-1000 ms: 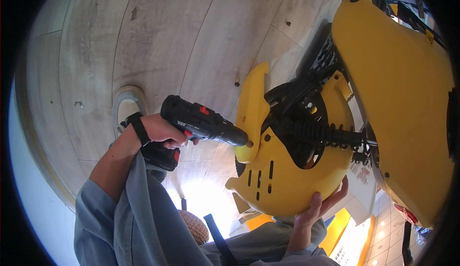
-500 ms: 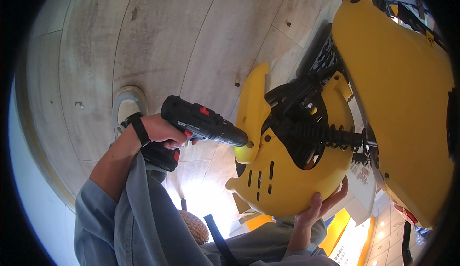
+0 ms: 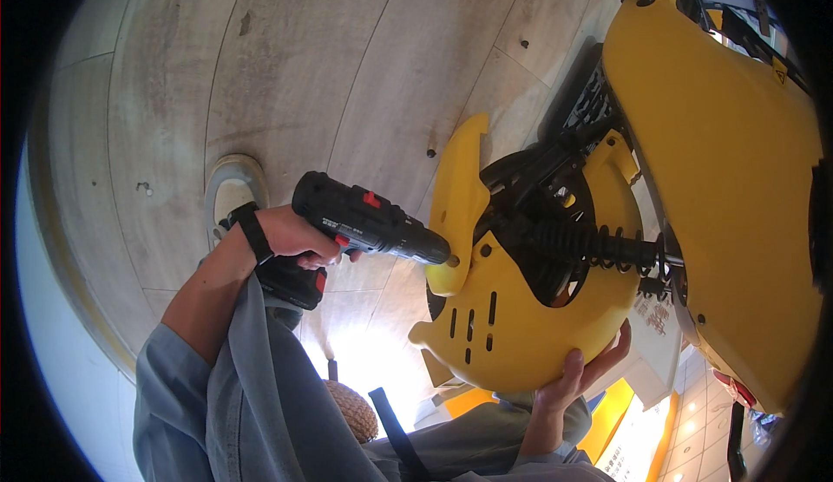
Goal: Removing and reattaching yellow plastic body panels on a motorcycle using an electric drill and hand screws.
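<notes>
drill (image 3: 373, 220) unmoved since earlier frame | left fingers (image 3: 312, 262) wrapped round its underside | right fingers (image 3: 610, 354) clasping yellow cover (image 3: 529, 334)

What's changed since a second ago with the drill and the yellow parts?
Nothing visibly changed. The left hand still grips the drill, its nose at the narrow yellow panel; the right hand stays against the slotted yellow cover.

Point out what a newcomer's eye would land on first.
Probably the big yellow panel filling the right side. Next, the black drill near the middle, gripped in the left hand. Then the slotted yellow cover right of it, with the right hand at its lower edge.
</notes>
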Available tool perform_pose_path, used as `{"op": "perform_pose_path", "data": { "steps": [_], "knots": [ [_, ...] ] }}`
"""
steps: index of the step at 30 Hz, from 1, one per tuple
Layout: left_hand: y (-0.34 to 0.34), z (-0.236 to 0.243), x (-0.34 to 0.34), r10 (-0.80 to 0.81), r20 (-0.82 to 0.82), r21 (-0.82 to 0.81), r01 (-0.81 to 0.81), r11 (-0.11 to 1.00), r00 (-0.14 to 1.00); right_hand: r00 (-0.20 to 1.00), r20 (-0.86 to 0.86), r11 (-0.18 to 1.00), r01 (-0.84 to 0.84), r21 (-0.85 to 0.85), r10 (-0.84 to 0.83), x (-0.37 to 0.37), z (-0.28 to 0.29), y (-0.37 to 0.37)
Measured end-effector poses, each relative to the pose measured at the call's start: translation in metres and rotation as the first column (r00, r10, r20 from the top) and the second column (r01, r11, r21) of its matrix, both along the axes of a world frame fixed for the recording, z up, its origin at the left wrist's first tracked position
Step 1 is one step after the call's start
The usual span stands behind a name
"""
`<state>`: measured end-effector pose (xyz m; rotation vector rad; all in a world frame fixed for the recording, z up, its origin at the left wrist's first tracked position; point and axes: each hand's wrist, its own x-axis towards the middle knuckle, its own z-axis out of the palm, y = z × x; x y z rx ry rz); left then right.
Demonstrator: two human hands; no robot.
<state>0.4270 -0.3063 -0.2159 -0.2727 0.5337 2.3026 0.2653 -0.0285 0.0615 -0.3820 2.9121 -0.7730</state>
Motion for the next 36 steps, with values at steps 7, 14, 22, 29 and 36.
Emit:
{"op": "perform_pose_path", "data": {
  "steps": [7, 14, 22, 29, 36],
  "knots": [
    [-0.002, 0.005, -0.004, 0.010, -0.004, -0.002, -0.010, 1.000, 1.000, 1.000, 0.005, 1.000, -0.010, 0.020, 0.010, -0.001, 0.001, 0.002],
    [0.000, -0.003, 0.002, -0.001, -0.012, 0.025, 0.002, 1.000, 1.000, 1.000, 0.005, 1.000, 0.001, 0.005, -0.001, 0.000, 0.000, 0.002],
    [0.002, -0.005, 0.004, 0.002, -0.017, -0.035, -0.003, 0.999, 1.000, 1.000, 0.001, 1.000, 0.019, 0.013, -0.019, 0.000, 0.001, 0.000],
    [0.004, -0.010, 0.009, 0.047, -0.033, -0.043, -0.049, 0.998, 0.998, 1.000, 0.002, 1.000, -0.012, 0.010, 0.012, -0.001, 0.000, 0.003],
    [-0.020, 0.018, -0.004, -0.006, -0.114, -0.216, -0.019, 0.976, 0.993, 1.000, 0.015, 1.000, -0.012, 0.019, 0.012, -0.001, 0.001, 0.004]
  ]
}}
